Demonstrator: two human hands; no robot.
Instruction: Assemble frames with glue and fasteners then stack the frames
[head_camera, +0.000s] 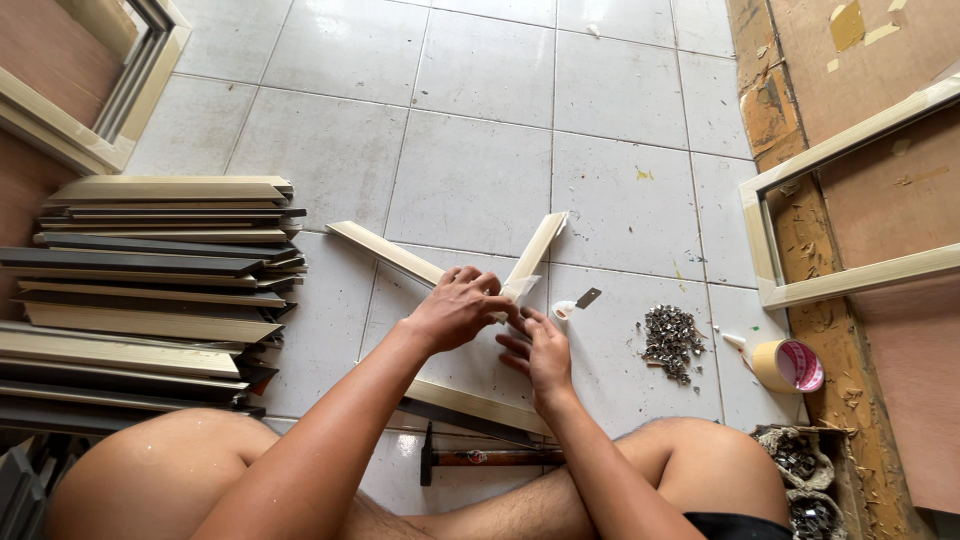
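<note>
I sit on a tiled floor with two cream frame moulding strips meeting in a V in front of me. My left hand (455, 305) grips the spot where the left strip (385, 252) and the right strip (535, 250) join. Just below it, my right hand (540, 350) rests with fingers curled against the same joint; what it pinches is hidden. A small white cup with a dark blade (575, 305) stands just right of my hands.
A tall stack of moulding strips (150, 290) lies at left. A hammer (480, 458) lies between my legs. At right sit a pile of small metal fasteners (670, 342), a tape roll (790, 365), an assembled frame (770, 250) and a box of fasteners (800, 460).
</note>
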